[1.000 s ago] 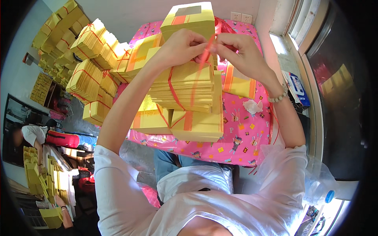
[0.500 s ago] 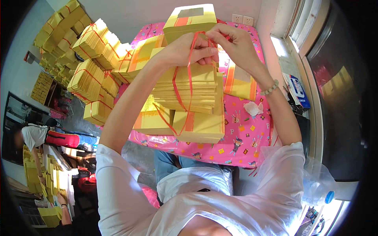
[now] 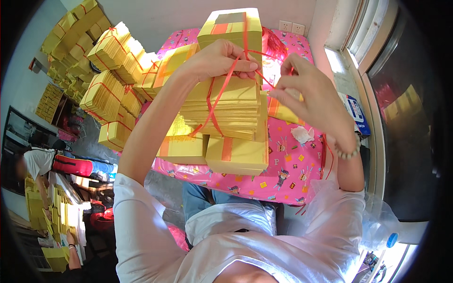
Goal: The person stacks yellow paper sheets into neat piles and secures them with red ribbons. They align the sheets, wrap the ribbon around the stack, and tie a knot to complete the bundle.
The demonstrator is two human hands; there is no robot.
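Observation:
A bundle of yellow paper sheets [image 3: 222, 111] sits in front of me on top of other yellow stacks. Red plastic ribbon [image 3: 217, 101] runs across its front side and up to my hands. My left hand [image 3: 225, 60] is closed at the bundle's top, pinching the ribbon where strands cross. To the right, my right hand [image 3: 314, 96] is raised with its fingers bent around the ribbon, a strand stretched between both hands. Beneath the bundle stand thick yellow stacks [image 3: 238, 158] with orange bands. Part of the bundle's top is hidden by my left hand.
The table has a pink patterned cover [image 3: 288, 181] with crumpled white paper [image 3: 302, 135] on it. Tied yellow bundles [image 3: 101, 94] are piled at the left. A tall yellow stack [image 3: 231, 28] and red ribbons [image 3: 276, 45] lie behind. Another person [image 3: 40, 162] works at far left.
My right hand has moved right and toward me, away from my left hand, drawing a ribbon strand out between them. The ribbon loop that hung before the bundle now slants across it.

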